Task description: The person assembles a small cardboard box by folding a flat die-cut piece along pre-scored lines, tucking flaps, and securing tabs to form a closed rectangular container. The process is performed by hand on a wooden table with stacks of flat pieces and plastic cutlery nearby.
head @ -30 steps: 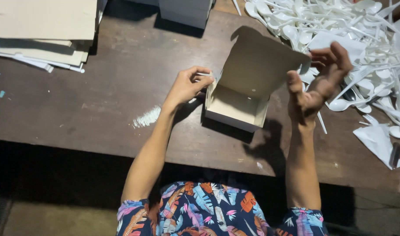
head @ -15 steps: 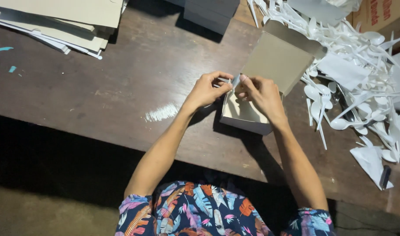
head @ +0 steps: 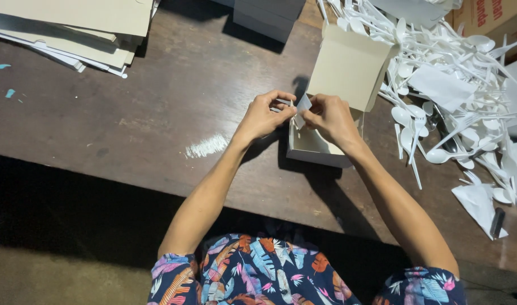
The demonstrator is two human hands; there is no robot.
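Broadly, everything sits on a dark wooden table (head: pixel 157 124), and the small cardboard box (head: pixel 320 144) near its middle serves as the landmark. Far to the left of the box, at the table's upper corner, lies a stack of flat cardboard sheets (head: pixel 72 28). To the right of the box spreads a loose heap of white plastic spoons (head: pixel 456 73) mixed with white paper pieces. Just behind the box, at the far edge, stand some grey boxes (head: pixel 267 14). The box itself is open, its lid (head: pixel 349 68) standing upright at the back.

The left hand (head: pixel 264 116) and right hand (head: pixel 329 118) meet over the box's left front corner, both pinching a small white flap (head: pixel 301 106) of the box between fingertips.

By its look the box is light, thin card: stiff along its folds but easily creased or torn. It seems best held at the corner flaps and walls with a fingertip pinch, not squeezed across the open sides, which would likely buckle.
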